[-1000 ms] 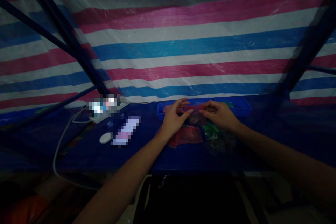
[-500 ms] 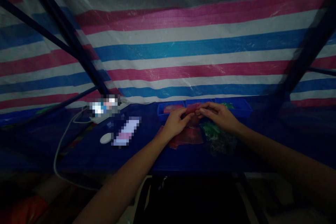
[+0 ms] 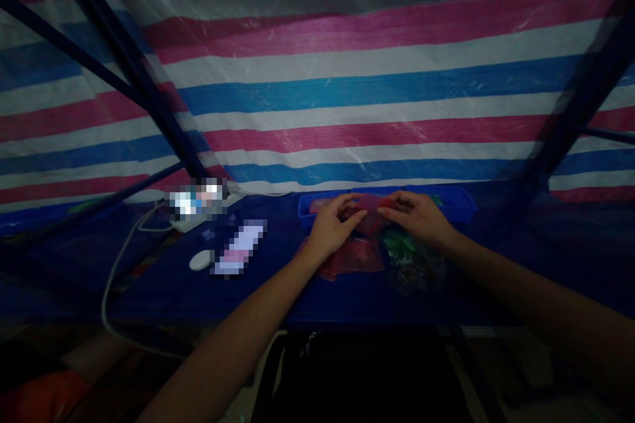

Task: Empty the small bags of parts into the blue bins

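Observation:
My left hand [image 3: 331,225] and my right hand [image 3: 415,217] meet over a dark blue table, fingers pinched on a small red bag [image 3: 371,210] held between them. Below the hands lies a pile of red bags [image 3: 353,256], and to its right a pile of green bags [image 3: 411,258]. Just behind the hands stands a blue tray [image 3: 456,203] with compartments holding red and green items. The light is dim and small details are hard to make out.
A striped pink, white and blue tarp [image 3: 347,92] hangs behind the table. On the left lie a white round object [image 3: 200,260], a blurred flat device [image 3: 241,248], a power strip [image 3: 198,201] and a white cable [image 3: 114,271]. Dark poles [image 3: 124,59] cross the left side.
Both hands lifted slightly toward the tray and came together, then my left fingers shifted on the red bag. The piles on the table have not moved.

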`<action>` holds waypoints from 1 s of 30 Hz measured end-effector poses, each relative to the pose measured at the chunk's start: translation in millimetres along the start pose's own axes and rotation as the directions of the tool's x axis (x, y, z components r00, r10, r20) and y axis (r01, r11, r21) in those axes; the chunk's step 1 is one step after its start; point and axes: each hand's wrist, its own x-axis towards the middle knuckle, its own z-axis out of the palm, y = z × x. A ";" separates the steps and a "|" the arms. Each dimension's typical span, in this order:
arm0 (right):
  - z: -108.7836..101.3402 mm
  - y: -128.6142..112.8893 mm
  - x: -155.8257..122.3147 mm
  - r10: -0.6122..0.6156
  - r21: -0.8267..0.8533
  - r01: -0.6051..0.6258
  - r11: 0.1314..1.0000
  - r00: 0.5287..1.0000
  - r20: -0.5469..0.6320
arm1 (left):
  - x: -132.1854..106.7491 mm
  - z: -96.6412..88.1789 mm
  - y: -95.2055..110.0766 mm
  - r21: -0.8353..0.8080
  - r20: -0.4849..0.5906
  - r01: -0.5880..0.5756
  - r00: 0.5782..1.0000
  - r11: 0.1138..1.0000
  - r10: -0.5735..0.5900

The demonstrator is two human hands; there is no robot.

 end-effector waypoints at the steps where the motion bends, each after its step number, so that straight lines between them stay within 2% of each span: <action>1: -1.1 -0.6 0.4 -0.007 -0.009 0.006 1.000 0.999 -0.031 | 0.4 -1.4 0.7 0.067 -0.039 -0.024 0.999 0.997 0.026; 3: -2.8 -1.9 0.9 -0.035 -0.023 0.033 0.999 0.995 -0.090 | 0.5 -4.0 4.7 0.217 -0.090 -0.097 0.989 0.971 0.119; 6: -2.5 -3.7 0.6 -0.056 -0.032 0.052 0.998 0.989 -0.138 | -1.2 -4.4 13.6 0.328 -0.025 -0.219 0.971 0.919 0.240; 10: 2.9 -6.6 -2.2 -0.009 0.050 0.010 0.999 1.000 -0.020 | -4.6 1.3 20.4 0.318 0.124 -0.280 0.959 0.906 0.253; 14: 8.6 -10.7 -5.4 0.004 0.113 -0.018 0.993 0.993 0.121 | -4.9 3.3 17.9 0.295 0.174 -0.242 0.965 0.924 0.197; 17: 10.0 -13.4 -6.5 -0.015 0.135 -0.005 0.991 0.989 0.144 | -3.2 0.7 13.4 0.286 0.160 -0.217 0.971 0.933 0.177; 20: 8.4 -13.5 -6.2 -0.066 0.099 0.057 0.993 0.994 0.083 | -1.8 -2.4 10.9 0.292 0.128 -0.181 0.980 0.939 0.150; 22: 6.0 -11.8 -5.1 -0.112 0.023 0.112 0.993 0.994 -0.020 | -1.4 -3.8 11.0 0.314 0.100 -0.146 0.988 0.938 0.120; 26: 2.3 -8.0 -2.5 -0.185 -0.134 0.159 0.978 0.961 -0.207 | -1.0 -4.7 12.6 0.321 0.058 -0.098 0.995 0.942 0.084; 28: 2.3 -7.8 -2.4 -0.188 -0.147 0.160 0.976 0.962 -0.198 | -0.8 -4.2 12.9 0.294 0.039 -0.084 0.996 0.952 0.076; 30: 3.0 -8.2 -3.2 -0.157 -0.107 0.145 0.984 0.981 -0.115 | -0.7 -3.5 13.0 0.251 0.034 -0.072 0.997 0.965 0.066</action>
